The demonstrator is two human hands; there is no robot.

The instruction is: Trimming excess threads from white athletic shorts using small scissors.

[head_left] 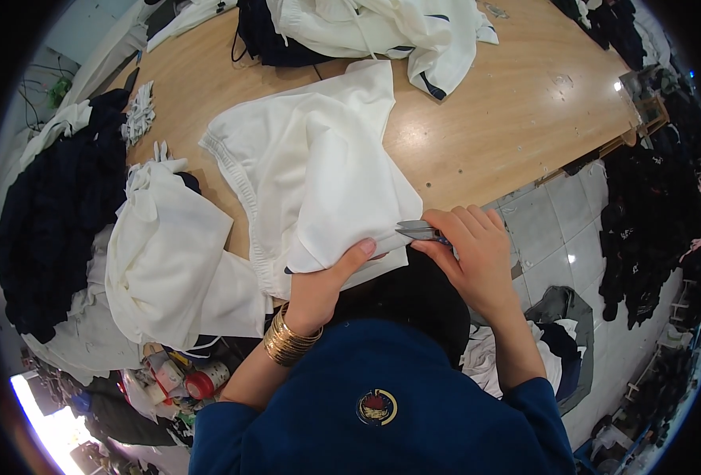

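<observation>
A white garment (pixel 342 174) with a gathered elastic edge lies spread over the near side of the wooden table, its lower part drawn toward me. My left hand (pixel 330 277) grips the garment's near edge, thumb on top and the other fingers hidden under the cloth. In my right hand (pixel 473 253) is a pair of small thread snips (pixel 421 230), held with the fingers wrapped round the handle. The grey blades point left and reach the cloth's right edge; whether a thread lies between them is too small to tell.
Another white garment (pixel 168 245) hangs over the table's left edge, beside a dark navy pile (pixel 65 214). More white clothing (pixel 382 24) lies at the table's (pixel 509 119) far side. A grey bag (pixel 576 317) with clothes sits on the floor at right, near black garments (pixel 651 222).
</observation>
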